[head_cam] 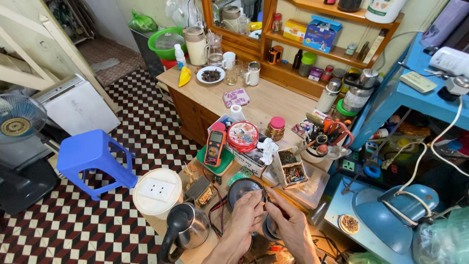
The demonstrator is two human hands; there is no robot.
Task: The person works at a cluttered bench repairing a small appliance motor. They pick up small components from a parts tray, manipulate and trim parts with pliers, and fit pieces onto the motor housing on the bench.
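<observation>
Both hands, left hand (246,212) and right hand (288,222), are pinched together on a small dark round metal part (269,226) at 6 o'clock on the cluttered wooden tabletop (273,100), which looks stiff, light, probably best gripped by its rim, with the steel electric kettle (185,230) at its 9 o'clock.

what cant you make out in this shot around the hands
- Small part pinched between the left hand and right hand: head view, too small and covered by fingers.
- Round dark metal disc: near half hidden by the left hand.
- Steel electric kettle with black handle: base cut off by the bottom edge.
- Open cardboard box of small parts: contents too small.
</observation>
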